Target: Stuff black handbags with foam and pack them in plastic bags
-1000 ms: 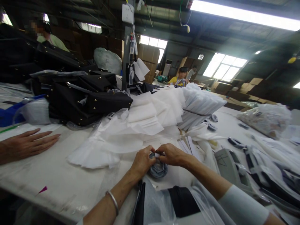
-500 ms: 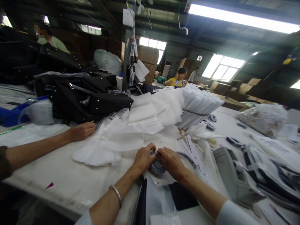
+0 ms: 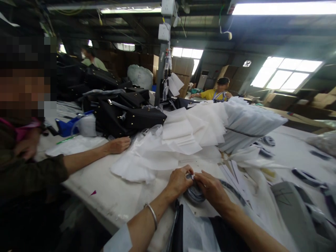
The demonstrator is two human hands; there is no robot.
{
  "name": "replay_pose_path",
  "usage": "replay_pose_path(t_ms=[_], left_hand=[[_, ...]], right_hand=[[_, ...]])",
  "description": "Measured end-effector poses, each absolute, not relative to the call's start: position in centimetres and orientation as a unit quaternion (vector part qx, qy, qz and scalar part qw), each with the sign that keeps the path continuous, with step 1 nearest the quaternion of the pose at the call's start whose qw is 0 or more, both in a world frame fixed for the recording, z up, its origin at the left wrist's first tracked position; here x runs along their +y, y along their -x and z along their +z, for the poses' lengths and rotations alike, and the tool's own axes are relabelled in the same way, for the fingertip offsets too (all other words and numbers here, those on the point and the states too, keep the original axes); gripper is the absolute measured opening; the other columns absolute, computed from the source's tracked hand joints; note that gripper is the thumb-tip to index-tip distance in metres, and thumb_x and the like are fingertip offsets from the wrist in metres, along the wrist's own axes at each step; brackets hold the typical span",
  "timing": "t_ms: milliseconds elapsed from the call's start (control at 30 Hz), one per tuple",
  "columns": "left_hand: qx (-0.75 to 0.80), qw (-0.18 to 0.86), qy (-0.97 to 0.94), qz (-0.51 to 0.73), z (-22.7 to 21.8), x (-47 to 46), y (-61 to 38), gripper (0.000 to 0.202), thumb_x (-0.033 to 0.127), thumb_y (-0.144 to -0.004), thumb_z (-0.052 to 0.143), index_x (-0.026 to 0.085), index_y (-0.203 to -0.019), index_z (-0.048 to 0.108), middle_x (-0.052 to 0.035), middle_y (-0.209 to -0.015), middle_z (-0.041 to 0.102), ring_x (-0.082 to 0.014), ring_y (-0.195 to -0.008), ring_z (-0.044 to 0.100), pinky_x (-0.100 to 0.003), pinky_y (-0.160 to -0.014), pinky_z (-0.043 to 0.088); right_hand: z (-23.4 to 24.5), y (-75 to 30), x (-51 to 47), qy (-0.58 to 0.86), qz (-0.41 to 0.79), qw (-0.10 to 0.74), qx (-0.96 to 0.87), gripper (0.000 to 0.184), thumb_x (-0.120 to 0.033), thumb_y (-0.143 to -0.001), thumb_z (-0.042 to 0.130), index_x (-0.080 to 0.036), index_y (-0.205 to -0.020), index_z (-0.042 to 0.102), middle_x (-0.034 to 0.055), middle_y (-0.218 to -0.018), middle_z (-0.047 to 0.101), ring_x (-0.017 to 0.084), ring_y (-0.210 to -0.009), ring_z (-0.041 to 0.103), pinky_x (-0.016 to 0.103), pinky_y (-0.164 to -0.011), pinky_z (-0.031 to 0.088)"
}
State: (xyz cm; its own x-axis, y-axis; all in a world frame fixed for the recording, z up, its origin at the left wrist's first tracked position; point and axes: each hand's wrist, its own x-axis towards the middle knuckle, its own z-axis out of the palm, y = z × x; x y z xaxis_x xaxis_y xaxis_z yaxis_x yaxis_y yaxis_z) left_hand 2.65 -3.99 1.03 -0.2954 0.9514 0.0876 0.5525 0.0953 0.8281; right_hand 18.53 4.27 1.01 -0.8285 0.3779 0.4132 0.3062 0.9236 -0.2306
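Observation:
My left hand (image 3: 179, 181) and my right hand (image 3: 211, 186) meet over a coiled grey strap (image 3: 194, 191) on the white table (image 3: 105, 189). Both hands are closed, pinching the coil between thumb and fingers. A silver bangle (image 3: 151, 214) sits on my left wrist. A pile of white foam sheets (image 3: 183, 134) lies just beyond my hands. A black bag in clear plastic (image 3: 199, 231) lies in front of me, under my forearms.
A co-worker at the left reaches a hand (image 3: 119, 144) to the black handbags (image 3: 126, 117). More coiled straps (image 3: 304, 175) and white packing paper (image 3: 246, 119) cover the right side. A pole (image 3: 160, 70) stands behind. Other people work further back.
The view has swung left, bringing the co-worker's body into view at the left. Their hand reached from the table edge to the black handbags. My hands stay on the coil.

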Motion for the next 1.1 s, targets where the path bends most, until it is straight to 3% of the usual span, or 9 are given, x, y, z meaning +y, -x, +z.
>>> replay_pose_path(t_ms=[200, 333, 467, 633, 1100], left_hand=[[0.683, 0.275, -0.537, 0.413, 0.3, -3.8, -2.3, 0.025, 0.035, -0.071, 0.066, 0.027, -0.095, 0.068, 0.0034, -0.087, 0.071, -0.0168, -0.080, 0.063, -0.024, -0.075, 0.047], [0.689, 0.290, -0.515, 0.420, 0.3, -3.8, -2.5, 0.025, 0.037, -0.071, 0.066, 0.028, -0.094, 0.069, 0.0032, -0.088, 0.072, -0.0173, -0.083, 0.064, -0.025, -0.077, 0.048], [0.704, 0.306, -0.480, 0.425, 0.1, -3.4, -2.9, 0.026, 0.038, -0.068, 0.067, 0.028, -0.092, 0.070, 0.0016, -0.090, 0.072, -0.0196, -0.087, 0.065, -0.028, -0.080, 0.049], [0.706, 0.330, -0.461, 0.424, 0.1, -3.1, -3.0, 0.028, 0.039, -0.065, 0.069, 0.028, -0.090, 0.071, 0.0011, -0.092, 0.072, -0.0209, -0.090, 0.064, -0.031, -0.086, 0.049], [0.712, 0.329, -0.445, 0.433, 0.4, -3.3, -2.9, 0.026, 0.042, -0.068, 0.067, 0.027, -0.088, 0.072, 0.0001, -0.087, 0.071, -0.0219, -0.087, 0.063, -0.033, -0.084, 0.048]], right_hand=[[-1.4, -19.2, 5.4, 0.110, -0.047, 0.302, -0.946, 0.030, -0.021, -0.098, 0.040, -0.020, -0.095, 0.070, 0.0070, -0.093, 0.075, 0.019, -0.086, 0.072, 0.036, -0.094, 0.055], [-4.3, -20.2, 7.9, 0.076, -0.098, 0.349, -0.929, 0.030, -0.033, -0.098, 0.045, -0.021, -0.098, 0.073, 0.0072, -0.094, 0.076, 0.020, -0.089, 0.073, 0.031, -0.087, 0.059], [-6.3, -20.8, 9.8, 0.075, -0.091, 0.358, -0.926, 0.028, -0.035, -0.095, 0.049, -0.023, -0.101, 0.073, 0.0055, -0.100, 0.076, 0.024, -0.096, 0.072, 0.030, -0.081, 0.061], [-6.2, -20.7, 10.0, 0.047, -0.098, 0.378, -0.920, 0.026, -0.034, -0.094, 0.050, -0.024, -0.099, 0.073, 0.0038, -0.097, 0.077, 0.023, -0.090, 0.074, 0.026, -0.076, 0.062], [-6.4, -20.8, 9.9, 0.054, -0.096, 0.364, -0.925, 0.028, -0.038, -0.095, 0.049, -0.024, -0.103, 0.072, 0.0049, -0.097, 0.077, 0.023, -0.091, 0.074, 0.029, -0.081, 0.061]])
